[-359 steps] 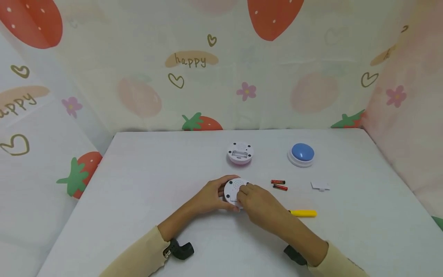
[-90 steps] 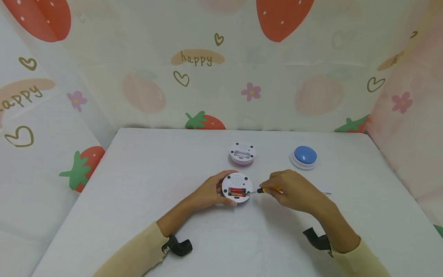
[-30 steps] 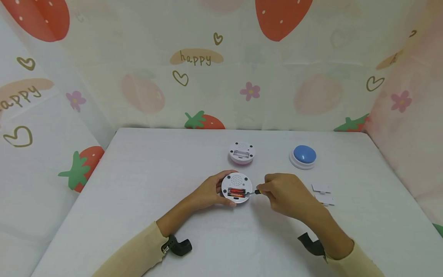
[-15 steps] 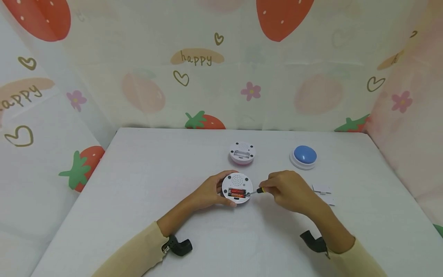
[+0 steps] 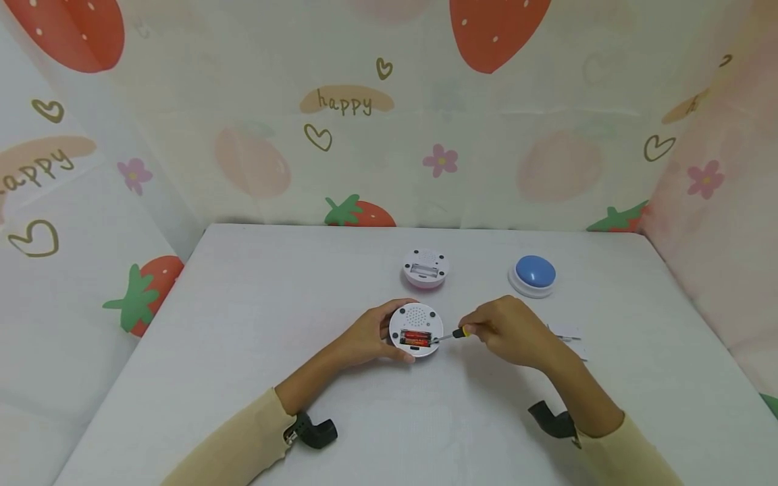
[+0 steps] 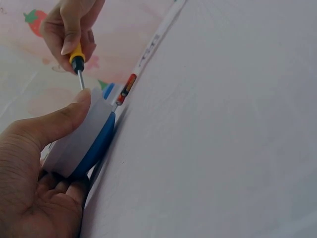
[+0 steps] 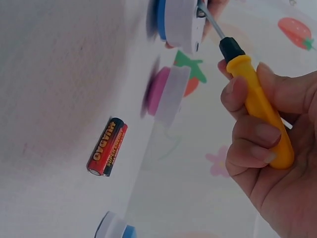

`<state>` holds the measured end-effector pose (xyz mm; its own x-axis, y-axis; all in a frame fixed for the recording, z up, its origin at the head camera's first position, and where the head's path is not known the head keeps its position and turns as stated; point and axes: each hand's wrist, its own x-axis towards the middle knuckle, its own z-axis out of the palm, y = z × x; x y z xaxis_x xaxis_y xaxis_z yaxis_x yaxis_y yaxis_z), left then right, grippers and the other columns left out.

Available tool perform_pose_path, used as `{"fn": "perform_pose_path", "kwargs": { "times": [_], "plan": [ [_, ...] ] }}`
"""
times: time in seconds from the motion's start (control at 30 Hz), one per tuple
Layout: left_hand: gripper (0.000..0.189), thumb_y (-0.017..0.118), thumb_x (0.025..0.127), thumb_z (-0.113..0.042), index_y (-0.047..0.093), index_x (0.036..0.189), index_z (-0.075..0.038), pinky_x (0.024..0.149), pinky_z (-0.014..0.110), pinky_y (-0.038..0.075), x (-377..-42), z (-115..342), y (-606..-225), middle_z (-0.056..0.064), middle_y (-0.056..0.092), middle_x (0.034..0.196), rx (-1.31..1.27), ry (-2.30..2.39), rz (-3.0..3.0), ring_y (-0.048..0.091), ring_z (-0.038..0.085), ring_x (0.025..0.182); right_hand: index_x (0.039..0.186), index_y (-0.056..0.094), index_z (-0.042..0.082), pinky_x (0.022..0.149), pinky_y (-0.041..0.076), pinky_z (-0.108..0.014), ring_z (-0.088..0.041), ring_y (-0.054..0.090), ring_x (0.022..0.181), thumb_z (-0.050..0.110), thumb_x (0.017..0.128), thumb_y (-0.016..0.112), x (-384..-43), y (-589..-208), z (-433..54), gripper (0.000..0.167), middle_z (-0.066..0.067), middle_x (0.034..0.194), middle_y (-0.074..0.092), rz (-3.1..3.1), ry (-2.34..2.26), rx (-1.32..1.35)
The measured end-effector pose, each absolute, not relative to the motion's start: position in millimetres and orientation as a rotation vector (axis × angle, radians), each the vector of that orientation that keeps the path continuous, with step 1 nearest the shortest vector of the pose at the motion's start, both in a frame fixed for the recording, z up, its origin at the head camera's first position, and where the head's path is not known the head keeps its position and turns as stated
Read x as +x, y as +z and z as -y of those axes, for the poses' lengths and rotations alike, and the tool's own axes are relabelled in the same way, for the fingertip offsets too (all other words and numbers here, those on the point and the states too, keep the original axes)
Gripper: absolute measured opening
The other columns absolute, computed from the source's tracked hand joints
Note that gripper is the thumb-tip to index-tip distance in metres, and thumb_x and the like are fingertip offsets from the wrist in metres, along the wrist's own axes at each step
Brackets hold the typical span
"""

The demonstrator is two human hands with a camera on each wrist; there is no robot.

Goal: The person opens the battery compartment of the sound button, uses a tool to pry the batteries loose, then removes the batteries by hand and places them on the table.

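My left hand (image 5: 367,337) grips a round white button device (image 5: 416,314) by its side, base up, its blue dome (image 6: 99,146) underneath. Two red batteries (image 5: 416,337) lie in its uncovered compartment. In my right hand (image 5: 513,331) is a screwdriver, its yellow handle (image 7: 262,109) wrapped by the fingers and its metal shaft (image 5: 446,337) pointing left. The tip reaches the right end of the compartment, by the batteries. A loose red and black battery (image 7: 107,147) rests on the table, hidden behind my right hand in the head view.
Behind the held device lies a pink-domed device (image 5: 425,268), base up, with a bare battery compartment. A blue button (image 5: 536,271) on a white base stands dome up at the back right. White battery covers (image 5: 576,348) lie partly behind my right forearm.
Since twelve seconds ago, the held device's cover has come off and my right hand has picked up the screwdriver. Over the last second that hand shifts slightly back while the tip stays at the batteries.
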<state>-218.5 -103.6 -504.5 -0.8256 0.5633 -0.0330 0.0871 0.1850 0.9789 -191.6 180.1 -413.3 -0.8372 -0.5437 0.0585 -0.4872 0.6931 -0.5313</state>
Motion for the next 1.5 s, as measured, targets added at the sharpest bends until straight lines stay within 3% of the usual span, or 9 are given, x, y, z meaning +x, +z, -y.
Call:
{"fn": "perform_pose_path", "kwargs": {
  "times": [0.37, 1.1, 1.5],
  "plan": [
    [0.1, 0.095, 0.068, -0.005, 0.042, 0.153, -0.015, 0.109, 0.025, 0.042, -218.9, 104.1, -504.8, -0.001, 0.049, 0.149, 0.605, 1.659, -2.094, 0.047, 0.015, 0.137, 0.102, 0.081, 0.007, 0.061, 0.044, -0.028, -0.013, 0.056, 0.072, 0.006, 0.095, 0.068, -193.6, -411.3, -181.6, 0.015, -0.002, 0.095, 0.077, -2.763, -0.825, -0.808],
    [0.1, 0.093, 0.068, 0.0, 0.042, 0.152, -0.015, 0.108, 0.025, 0.043, -220.1, 105.5, -504.3, 0.001, 0.05, 0.149, 0.608, 1.71, -2.041, 0.048, 0.017, 0.136, 0.107, 0.08, 0.012, 0.067, 0.049, -0.033, -0.016, 0.057, 0.079, 0.01, 0.097, 0.067, -192.8, -395.8, -193.5, 0.016, 0.002, 0.093, 0.074, -2.751, -0.829, -0.708],
    [0.099, 0.093, 0.068, -0.002, 0.043, 0.152, -0.016, 0.108, 0.025, 0.043, -218.3, 104.8, -504.7, 0.003, 0.05, 0.148, 0.612, 1.705, -2.044, 0.048, 0.019, 0.137, 0.116, 0.076, 0.009, 0.076, 0.055, -0.035, -0.014, 0.062, 0.085, 0.009, 0.097, 0.067, -176.8, -390.3, -202.8, 0.021, 0.001, 0.105, 0.074, -2.736, -0.856, -0.802]
  ]
}}
